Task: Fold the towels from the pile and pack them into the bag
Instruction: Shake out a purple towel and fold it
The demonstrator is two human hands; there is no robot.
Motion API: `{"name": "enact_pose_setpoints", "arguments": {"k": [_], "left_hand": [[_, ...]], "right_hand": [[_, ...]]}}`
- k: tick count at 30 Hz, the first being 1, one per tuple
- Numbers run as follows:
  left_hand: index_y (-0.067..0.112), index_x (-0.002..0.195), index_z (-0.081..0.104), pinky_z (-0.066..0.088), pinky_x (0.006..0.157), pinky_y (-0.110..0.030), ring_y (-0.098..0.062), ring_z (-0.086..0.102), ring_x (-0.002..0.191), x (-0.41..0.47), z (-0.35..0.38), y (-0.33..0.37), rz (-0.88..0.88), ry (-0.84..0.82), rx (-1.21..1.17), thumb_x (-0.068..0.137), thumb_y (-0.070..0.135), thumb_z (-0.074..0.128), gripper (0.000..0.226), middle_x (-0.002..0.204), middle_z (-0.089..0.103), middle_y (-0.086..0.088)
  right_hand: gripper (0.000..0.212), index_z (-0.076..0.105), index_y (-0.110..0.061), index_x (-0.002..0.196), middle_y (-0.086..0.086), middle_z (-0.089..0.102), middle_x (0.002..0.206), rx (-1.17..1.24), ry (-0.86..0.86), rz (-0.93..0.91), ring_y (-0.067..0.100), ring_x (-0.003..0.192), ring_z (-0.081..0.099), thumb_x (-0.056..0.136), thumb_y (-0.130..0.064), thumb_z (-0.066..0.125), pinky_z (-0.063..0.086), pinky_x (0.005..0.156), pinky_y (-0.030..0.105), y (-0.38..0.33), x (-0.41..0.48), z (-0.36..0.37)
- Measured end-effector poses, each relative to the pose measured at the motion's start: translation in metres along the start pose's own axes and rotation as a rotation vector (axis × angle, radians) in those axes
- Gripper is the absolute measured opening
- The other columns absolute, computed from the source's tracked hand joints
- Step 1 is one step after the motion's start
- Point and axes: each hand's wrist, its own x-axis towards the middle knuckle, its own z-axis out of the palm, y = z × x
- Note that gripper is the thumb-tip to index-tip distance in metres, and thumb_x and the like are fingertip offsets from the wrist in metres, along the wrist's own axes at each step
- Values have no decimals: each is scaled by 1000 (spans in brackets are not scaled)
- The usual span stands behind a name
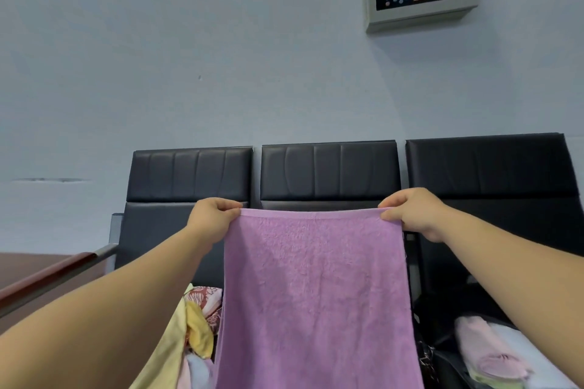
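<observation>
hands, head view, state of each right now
Left hand: grip closed, pinching the towel at its top left corner.
Right hand: grip closed, pinching the same towel at its top right corner.

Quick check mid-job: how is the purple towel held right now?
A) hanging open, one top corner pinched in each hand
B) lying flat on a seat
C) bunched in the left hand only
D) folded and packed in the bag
A: the left hand and the right hand each pinch a top corner of the purple towel, which hangs open in front of the black seats.
</observation>
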Motion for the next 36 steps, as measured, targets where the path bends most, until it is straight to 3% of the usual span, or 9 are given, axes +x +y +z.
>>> {"name": "enact_pose_setpoints", "arguments": {"k": [6,9,12,18,21,24,27,32,36], "left_hand": [[23,101,76,51,74,-29,-15,65,89,16,2,-6,-99,-7,-418,95,13,70,14,110,75,-4],[20,105,76,53,82,-31,-18,68,98,2,4,-16,-97,-67,-484,96,10,68,15,111,76,-5],[16,104,76,55,89,-38,-22,69,99,-34,6,-51,-153,-147,-443,96,8,67,14,110,76,-9],[0,107,72,60,74,-31,-16,72,87,-129,11,-144,-395,-371,-319,93,0,66,15,103,78,-8],[-10,101,69,54,76,-36,-31,62,93,-153,2,-178,-549,-593,-279,84,4,77,24,105,69,-20],[-7,99,72,55,67,-27,-20,65,82,-157,-6,-189,-594,-728,-221,94,2,66,12,93,68,-16],[-2,101,73,57,67,-26,-16,65,80,-157,-2,-198,-594,-692,-164,96,2,63,12,90,67,-12],[3,101,74,59,63,-29,-20,63,75,-144,24,-209,-535,-433,-53,94,1,68,9,87,69,-12],[16,92,78,57,80,-38,-19,62,80,-126,47,-223,-428,-305,45,91,10,74,7,87,73,-3]], "right_hand": [[12,77,-25,93,-11,74,93,-6,288,-224,9,89,68,90,-14,76,52,70,25,-9,-10,4],[13,78,-27,93,-14,74,90,-6,281,-262,5,86,67,89,-15,76,51,69,24,3,-24,1],[17,79,-26,88,-8,77,84,-11,112,-219,8,79,68,82,-9,81,50,71,26,45,-41,3],[22,79,-13,90,8,66,82,32,-413,179,16,76,59,75,1,85,46,66,30,151,-96,28],[22,77,-8,98,6,67,83,-11,-544,321,10,72,62,79,3,82,49,61,22,181,-121,43],[22,77,-7,100,9,71,91,-13,-572,391,11,79,67,81,5,80,57,69,25,203,-131,58],[19,77,-6,96,15,73,93,-14,-514,394,16,84,70,82,7,78,60,82,33,213,-130,72],[22,80,-19,84,3,78,82,-209,-352,214,19,79,74,81,2,76,63,77,39,214,-110,89],[22,78,-24,81,-5,77,80,-259,-203,159,17,82,73,82,-2,76,60,76,35,219,-92,102]]}}
